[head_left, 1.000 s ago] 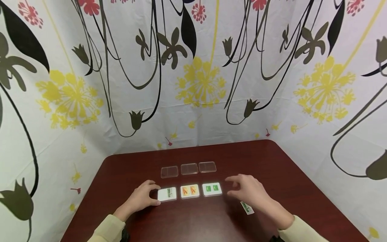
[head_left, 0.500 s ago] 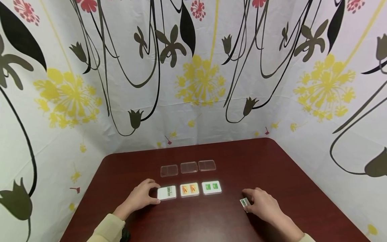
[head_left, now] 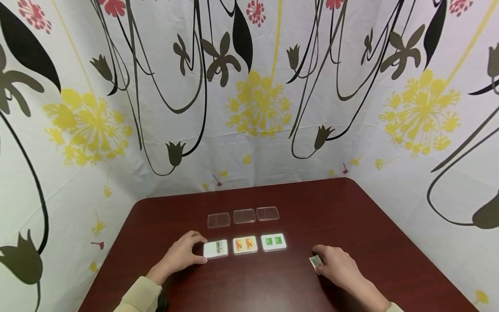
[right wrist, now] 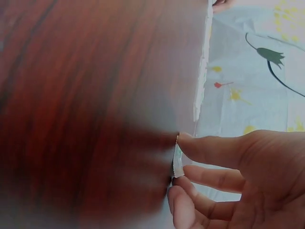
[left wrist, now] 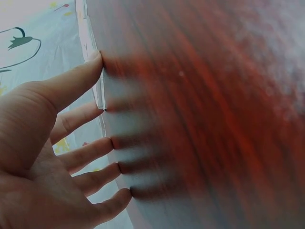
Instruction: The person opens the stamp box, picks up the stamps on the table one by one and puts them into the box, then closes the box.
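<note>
My right hand (head_left: pixel 339 265) is low over the table at the right, thumb and fingers on a small white card with a green print (head_left: pixel 315 261). In the right wrist view the card (right wrist: pixel 178 162) shows edge-on between thumb and fingers. My left hand (head_left: pixel 182 252) holds the left end of a shallow clear plastic tray with a white card and a green picture (head_left: pixel 215 248), its thumb at the near corner and a finger at the far one. Beside that stand a tray with two orange pictures (head_left: pixel 245 245) and one with two green pictures (head_left: pixel 273 242).
Behind the filled trays, three clear plastic trays or lids lie in a row: left (head_left: pixel 218 220), middle (head_left: pixel 244 216) and right (head_left: pixel 267 213). The dark red wooden table (head_left: pixel 312 203) has rounded far corners. A white flower-printed curtain (head_left: pixel 257 164) hangs around it.
My right hand has come down and to the right from beside the green-picture tray and has taken hold of the small card. The left hand stays on its tray.
</note>
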{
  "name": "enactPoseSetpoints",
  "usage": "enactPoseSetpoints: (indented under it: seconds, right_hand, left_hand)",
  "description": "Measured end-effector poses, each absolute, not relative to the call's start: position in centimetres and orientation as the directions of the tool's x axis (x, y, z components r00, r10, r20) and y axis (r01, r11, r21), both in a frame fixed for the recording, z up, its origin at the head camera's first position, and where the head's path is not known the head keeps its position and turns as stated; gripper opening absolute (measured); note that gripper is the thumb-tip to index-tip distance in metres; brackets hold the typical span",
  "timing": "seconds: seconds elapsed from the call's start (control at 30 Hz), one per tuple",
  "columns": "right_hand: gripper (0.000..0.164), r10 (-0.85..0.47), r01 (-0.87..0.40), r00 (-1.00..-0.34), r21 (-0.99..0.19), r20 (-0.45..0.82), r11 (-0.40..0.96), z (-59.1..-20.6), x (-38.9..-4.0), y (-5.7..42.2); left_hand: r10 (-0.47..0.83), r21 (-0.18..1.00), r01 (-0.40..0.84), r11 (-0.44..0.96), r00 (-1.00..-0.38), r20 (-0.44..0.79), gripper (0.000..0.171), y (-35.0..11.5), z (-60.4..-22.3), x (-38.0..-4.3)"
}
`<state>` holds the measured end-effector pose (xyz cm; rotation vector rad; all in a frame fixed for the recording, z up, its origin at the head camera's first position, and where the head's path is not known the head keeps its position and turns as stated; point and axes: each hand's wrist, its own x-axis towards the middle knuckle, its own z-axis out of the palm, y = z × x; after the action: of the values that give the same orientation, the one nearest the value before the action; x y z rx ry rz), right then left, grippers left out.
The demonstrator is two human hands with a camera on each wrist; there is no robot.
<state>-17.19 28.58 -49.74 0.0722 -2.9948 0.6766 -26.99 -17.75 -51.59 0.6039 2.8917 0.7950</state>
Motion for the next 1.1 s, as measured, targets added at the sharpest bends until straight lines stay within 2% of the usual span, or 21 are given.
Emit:
enactPoseSetpoints:
  seconds: [0.2, 0.57, 0.67, 0.83, 1.1]
  right_hand:
    - [0.036, -0.063, -0.125, -0.985, -0.415, 0.161, 0.901, -50.2, -17.0, 28.4]
    - [0.033, -0.044, -0.088, -0.993, -0.425, 0.114, 0.901, -50.3, -16.8, 28.4]
    - [0.032, -0.078, -0.111, -0.993, -0.532, 0.084, 0.84, -50.4, -16.9, 28.7]
    - [0.035, -0.149, -0.112, -0.989, -0.747, 0.018, 0.655, -50.7, -17.1, 29.5]
    - [0.044, -0.177, -0.063, -0.983, -0.844, -0.038, 0.533, -50.0, -17.4, 29.5]
  left_hand:
    - [0.398, 0.5, 0.357, 0.789, -0.917, 0.026, 0.051, -17.7, -51.6, -27.0]
    - [0.404, 0.5, 0.365, 0.786, -0.914, 0.033, 0.05, -17.8, -51.6, -27.0]
    - [0.404, 0.502, 0.364, 0.785, -0.914, 0.032, 0.05, -17.8, -51.6, -27.0]
    - [0.401, 0.505, 0.361, 0.784, -0.915, 0.033, 0.05, -17.9, -51.7, -26.9]
    - [0.399, 0.498, 0.365, 0.787, -0.916, 0.04, 0.05, -17.9, -51.5, -26.8]
